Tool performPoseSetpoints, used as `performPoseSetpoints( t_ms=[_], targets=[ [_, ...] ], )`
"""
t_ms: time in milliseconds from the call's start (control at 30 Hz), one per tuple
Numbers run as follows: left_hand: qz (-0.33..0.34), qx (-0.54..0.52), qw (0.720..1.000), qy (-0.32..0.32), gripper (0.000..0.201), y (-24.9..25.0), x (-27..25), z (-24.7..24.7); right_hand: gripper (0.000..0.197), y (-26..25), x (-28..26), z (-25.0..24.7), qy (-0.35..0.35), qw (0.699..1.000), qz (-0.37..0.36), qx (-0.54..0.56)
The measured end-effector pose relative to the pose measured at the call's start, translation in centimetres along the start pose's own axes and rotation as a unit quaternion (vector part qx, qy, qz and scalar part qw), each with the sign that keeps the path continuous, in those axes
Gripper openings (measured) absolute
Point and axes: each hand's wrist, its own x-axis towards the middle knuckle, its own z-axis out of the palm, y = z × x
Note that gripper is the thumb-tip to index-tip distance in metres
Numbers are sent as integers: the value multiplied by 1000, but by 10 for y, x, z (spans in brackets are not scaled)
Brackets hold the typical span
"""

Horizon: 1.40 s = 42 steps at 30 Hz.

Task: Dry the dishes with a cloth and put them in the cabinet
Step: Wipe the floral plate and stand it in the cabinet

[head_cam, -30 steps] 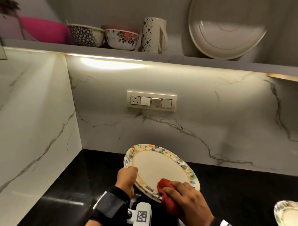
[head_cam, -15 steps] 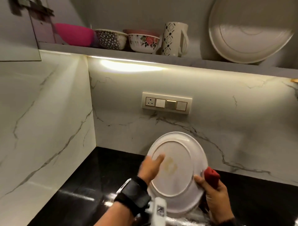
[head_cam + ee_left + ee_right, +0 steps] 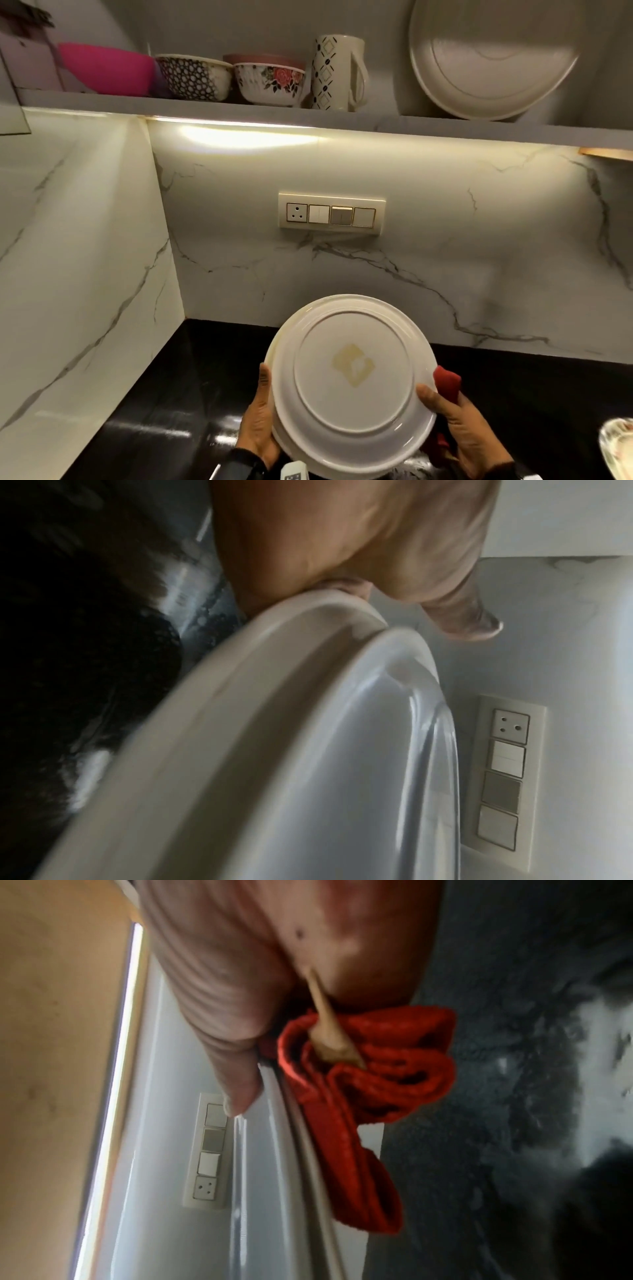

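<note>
Both hands' grip holds the plate (image 3: 352,380) by opposite rims, underside up; right also pinches cloth (image 3: 447,382).

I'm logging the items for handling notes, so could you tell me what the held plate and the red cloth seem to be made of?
The plate looks like glazed ceramic or possibly melamine: a smooth, glossy white underside with a raised foot ring and a faded gold mark. The red cloth looks like soft terry or microfibre: a matte, nubby surface, bunched in folds.

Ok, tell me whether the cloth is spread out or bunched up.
Bunched up. The red cloth is folded into thick loops, pinched by the right hand against the far side of the plate, not laid flat.
</note>
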Motion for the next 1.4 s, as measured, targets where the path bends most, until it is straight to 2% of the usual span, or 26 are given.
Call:
performPoseSetpoints(
  t_ms=[100,167,267,333,367,433,467,500,533,567,633,733,800,933,1000,1067,1133,1167,1200,1233,1267,1300,1333,1367,1400],
  targets=[
    [21,39,996,76,82,-5,2,-4,48,0,3,-9,-4,999,11,-52],
    [75,74,986,126,70,-4,-1,-2,51,1,4,-10,15,995,7,-96],
    [128,86,978,136,43,2,-9,8,50,1,3,-12,39,984,-2,-174],
    [156,88,975,135,39,7,-14,15,44,-2,3,-16,62,977,2,-206],
    [174,94,971,137,39,8,-17,18,48,-4,10,-23,92,971,-13,-220],
    [202,111,963,140,36,12,-24,26,71,-9,37,-45,158,946,-80,-271],
    [215,119,960,137,36,13,-27,30,76,-13,56,-57,176,931,-109,-300],
    [224,135,955,138,37,14,-28,32,66,-22,67,-60,176,916,-133,-336],
    [232,150,951,139,38,14,-28,35,46,-35,70,-49,165,901,-146,-374],
    [242,168,946,138,40,13,-27,37,39,-50,67,-29,141,888,-162,-407],
    [261,213,933,127,43,8,-26,42,43,-66,76,5,91,860,-172,-472],
    [282,270,916,96,38,1,-32,58,35,-63,90,49,48,785,-185,-589],
    [299,296,905,70,33,-5,-39,70,39,-54,92,69,26,752,-206,-625],
    [309,328,889,81,40,-11,-37,74,60,-28,70,100,-63,737,-290,-608],
    [306,331,886,108,36,-9,-33,72,65,-7,55,98,-121,730,-326,-588],
    [297,325,886,144,33,-6,-28,70,59,11,37,85,-166,728,-348,-567],
    [284,310,890,179,36,-2,-23,66,51,21,14,63,-215,711,-378,-552],
    [275,305,893,184,37,0,-22,65,46,25,6,49,-236,694,-395,-554],
    [271,303,894,187,38,2,-21,64,39,28,0,31,-252,664,-413,-570],
    [268,302,895,189,38,4,-21,63,34,26,-3,19,-261,621,-439,-594],
    [269,304,895,188,38,6,-22,63,32,19,-4,4,-270,596,-429,-622],
    [270,308,893,187,38,7,-22,64,30,10,-2,-8,-286,605,-405,-623],
    [271,312,891,185,38,9,-23,65,31,1,1,-21,-299,627,-365,-620],
    [273,314,891,183,37,11,-25,66,33,-1,8,-36,-280,637,-335,-636],
    [278,307,892,179,36,13,-26,68,37,-4,15,-51,-238,664,-298,-643]
  ],
)
